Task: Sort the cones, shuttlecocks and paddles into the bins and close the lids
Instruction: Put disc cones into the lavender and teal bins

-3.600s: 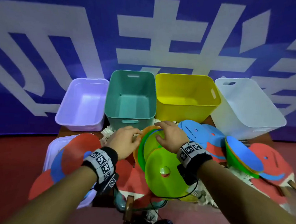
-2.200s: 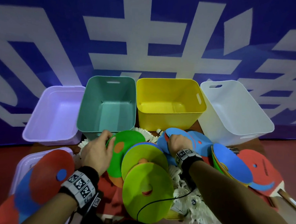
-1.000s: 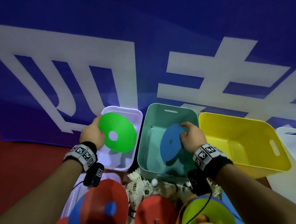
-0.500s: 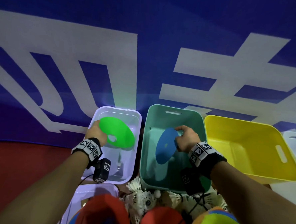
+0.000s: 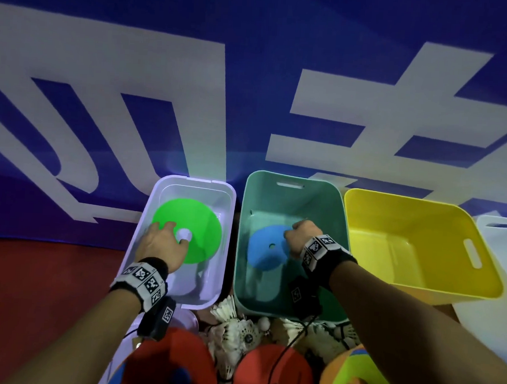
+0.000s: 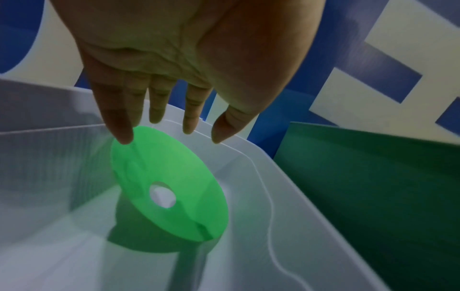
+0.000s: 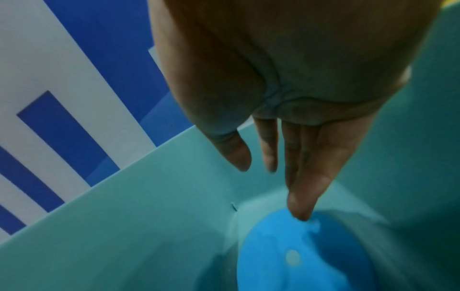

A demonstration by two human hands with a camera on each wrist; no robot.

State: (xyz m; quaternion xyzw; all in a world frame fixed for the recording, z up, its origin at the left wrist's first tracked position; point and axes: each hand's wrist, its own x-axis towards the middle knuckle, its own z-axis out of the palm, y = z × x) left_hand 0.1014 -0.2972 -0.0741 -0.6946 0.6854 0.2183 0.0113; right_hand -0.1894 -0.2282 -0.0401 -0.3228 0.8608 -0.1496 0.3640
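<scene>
My left hand hovers over the lilac bin with its fingers straight and spread. Under it, inside the bin, a green disc cone lies tilted. In the left wrist view one fingertip is at the green cone's upper edge; nothing is gripped. My right hand reaches down into the teal bin with straight fingers. A blue disc cone sits just below it. In the right wrist view the longest fingertip is at the blue cone's rim.
A yellow bin and a white bin stand to the right of the teal one. Near me lie several shuttlecocks, red cones and a yellow-green cone. A blue banner wall rises close behind the bins.
Both hands have gone lower into their bins and their fingers have straightened. The green and blue cones are out of the grip and lie flatter, lower in the bins.
</scene>
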